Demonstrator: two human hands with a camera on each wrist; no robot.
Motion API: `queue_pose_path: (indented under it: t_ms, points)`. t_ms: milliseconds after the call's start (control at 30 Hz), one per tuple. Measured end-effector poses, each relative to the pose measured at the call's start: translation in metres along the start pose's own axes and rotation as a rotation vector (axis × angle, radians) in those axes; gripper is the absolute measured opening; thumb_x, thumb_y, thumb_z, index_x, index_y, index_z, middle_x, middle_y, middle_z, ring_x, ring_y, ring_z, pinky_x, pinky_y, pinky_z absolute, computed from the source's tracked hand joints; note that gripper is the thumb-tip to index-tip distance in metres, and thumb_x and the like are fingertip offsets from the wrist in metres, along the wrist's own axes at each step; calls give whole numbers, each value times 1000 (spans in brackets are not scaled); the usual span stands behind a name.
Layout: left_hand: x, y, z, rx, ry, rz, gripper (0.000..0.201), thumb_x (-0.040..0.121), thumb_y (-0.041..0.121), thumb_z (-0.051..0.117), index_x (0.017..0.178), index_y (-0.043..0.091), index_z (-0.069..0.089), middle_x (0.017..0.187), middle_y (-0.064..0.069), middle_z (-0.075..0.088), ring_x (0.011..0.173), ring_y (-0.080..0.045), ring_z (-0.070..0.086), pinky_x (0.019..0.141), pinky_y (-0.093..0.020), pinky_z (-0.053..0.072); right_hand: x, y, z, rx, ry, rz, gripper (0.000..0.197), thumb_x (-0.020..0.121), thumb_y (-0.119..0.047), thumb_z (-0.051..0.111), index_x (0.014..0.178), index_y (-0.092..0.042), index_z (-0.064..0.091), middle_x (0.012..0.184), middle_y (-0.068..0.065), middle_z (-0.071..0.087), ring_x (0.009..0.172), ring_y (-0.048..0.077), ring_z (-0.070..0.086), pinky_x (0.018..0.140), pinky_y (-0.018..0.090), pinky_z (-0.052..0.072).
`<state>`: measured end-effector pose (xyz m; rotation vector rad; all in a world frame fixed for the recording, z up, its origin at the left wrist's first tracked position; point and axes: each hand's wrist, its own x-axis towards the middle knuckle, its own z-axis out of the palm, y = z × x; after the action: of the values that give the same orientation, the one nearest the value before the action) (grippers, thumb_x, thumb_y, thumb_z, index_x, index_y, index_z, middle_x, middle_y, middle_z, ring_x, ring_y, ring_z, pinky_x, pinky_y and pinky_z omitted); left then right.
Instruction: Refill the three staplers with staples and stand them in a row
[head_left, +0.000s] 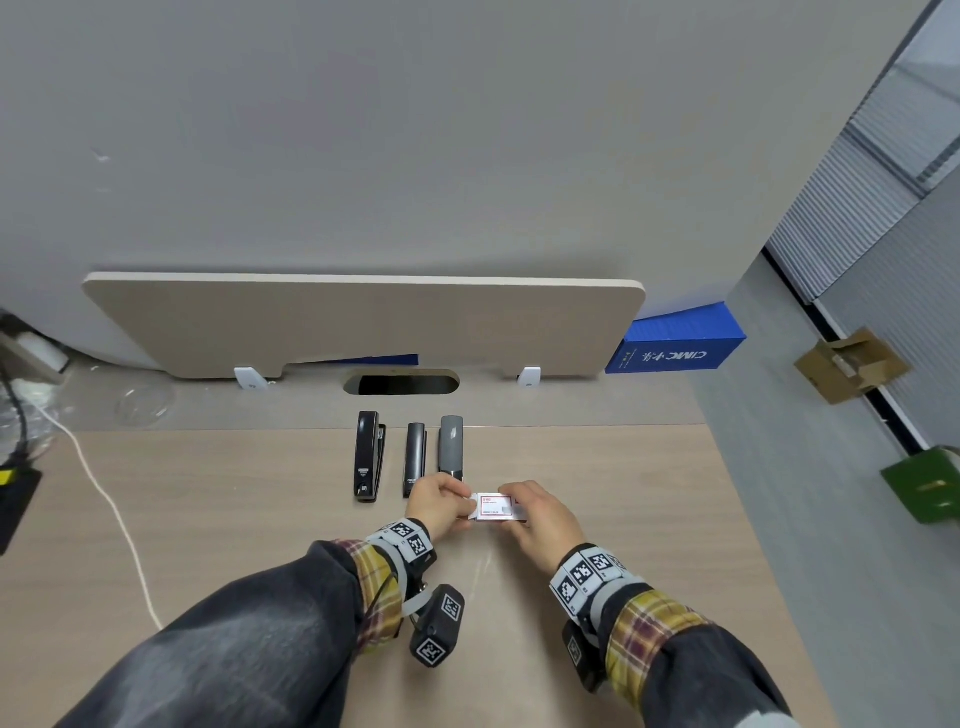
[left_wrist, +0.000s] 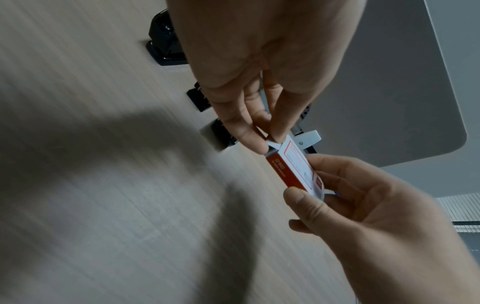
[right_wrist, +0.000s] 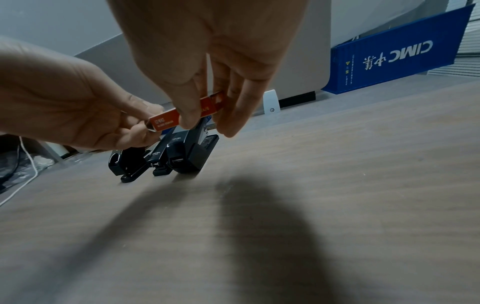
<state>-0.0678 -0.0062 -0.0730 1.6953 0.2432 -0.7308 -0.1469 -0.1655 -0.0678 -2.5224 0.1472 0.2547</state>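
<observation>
Three dark staplers lie side by side on the desk: a glossy black one (head_left: 368, 454) on the left, a slim black one (head_left: 415, 457) in the middle, a grey one (head_left: 451, 444) on the right. Just in front of them both hands hold a small white and orange staple box (head_left: 494, 506) above the desk. My left hand (head_left: 439, 501) pinches the box's left end flap (left_wrist: 272, 145) with fingertips. My right hand (head_left: 535, 512) grips the box's right end, thumb (right_wrist: 188, 115) on its orange side (right_wrist: 166, 121).
A beige divider panel (head_left: 363, 322) stands along the desk's back edge, with a cable opening (head_left: 401, 383) below it. A blue box (head_left: 675, 343) leans at back right. A white cable (head_left: 111, 514) runs over the desk's left side. A black device (head_left: 15, 499) sits at the far left.
</observation>
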Motion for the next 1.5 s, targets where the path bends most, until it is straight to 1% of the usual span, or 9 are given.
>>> queue_pose_path:
  t_ms: [333, 500, 567, 700, 800, 967, 1167, 1367, 1500]
  points:
    - [-1, 7, 5, 18, 40, 37, 26, 74, -18, 64, 79, 6, 57, 73, -11, 61, 65, -22, 63, 44, -21, 54, 7, 5, -1, 39, 1, 2, 39, 85, -14, 59, 123, -20, 56, 119, 1, 60, 107, 22, 58, 91, 36, 47]
    - [0, 10, 9, 88, 84, 86, 22, 75, -14, 63, 71, 8, 64, 68, -11, 65, 60, -19, 62, 51, -21, 54, 11, 4, 0, 4, -1, 40, 36, 84, -21, 60, 120, -22, 56, 114, 2, 61, 104, 24, 59, 86, 36, 48]
    - [0, 10, 13, 145, 88, 120, 23, 75, -10, 63, 67, 12, 66, 69, -10, 66, 62, -19, 61, 58, -27, 55, 13, 2, 1, -29, -8, 89, 34, 85, -26, 59, 119, -24, 56, 112, 1, 62, 103, 24, 59, 83, 36, 49]
    - [1, 11, 19, 286, 67, 213, 19, 77, 0, 64, 73, 19, 66, 75, 0, 66, 70, -15, 60, 72, -30, 53, 18, 1, 1, -111, -20, 237, 35, 84, -45, 56, 112, -23, 54, 109, 0, 65, 101, 26, 61, 76, 33, 47]
    - [3, 16, 20, 309, 35, 202, 19, 81, 1, 59, 73, 18, 63, 68, 1, 61, 60, -18, 58, 61, -27, 50, 25, 5, 2, -136, -14, 351, 43, 82, -55, 54, 108, -21, 52, 109, 1, 58, 100, 26, 60, 77, 35, 49]
    - [16, 29, 12, 278, 13, 114, 23, 84, -3, 53, 71, 14, 60, 64, -5, 57, 52, -16, 55, 49, -23, 46, 53, 16, 3, -132, -33, 498, 53, 83, -57, 53, 116, -17, 48, 115, 6, 52, 103, 29, 60, 82, 35, 48]
    - [39, 50, -6, 199, -13, 54, 19, 86, -3, 50, 76, 9, 61, 66, -7, 58, 50, -14, 53, 46, -23, 45, 101, 15, 7, -59, -38, 562, 52, 78, -40, 67, 115, -12, 44, 116, 10, 49, 101, 34, 60, 82, 37, 48]
    - [51, 64, -24, 154, -38, 59, 17, 92, 2, 50, 79, 7, 61, 68, -9, 59, 50, -14, 53, 43, -20, 46, 126, 11, 8, -79, -7, 622, 59, 76, -49, 70, 114, -13, 42, 113, 9, 55, 103, 32, 61, 81, 37, 49]
    - [54, 60, -33, 190, -57, 49, 16, 91, 2, 51, 80, 7, 62, 71, -11, 61, 53, -16, 54, 46, -24, 47, 115, 12, -1, -93, -29, 620, 52, 78, -51, 65, 109, -14, 46, 109, 8, 60, 99, 30, 62, 79, 36, 49]
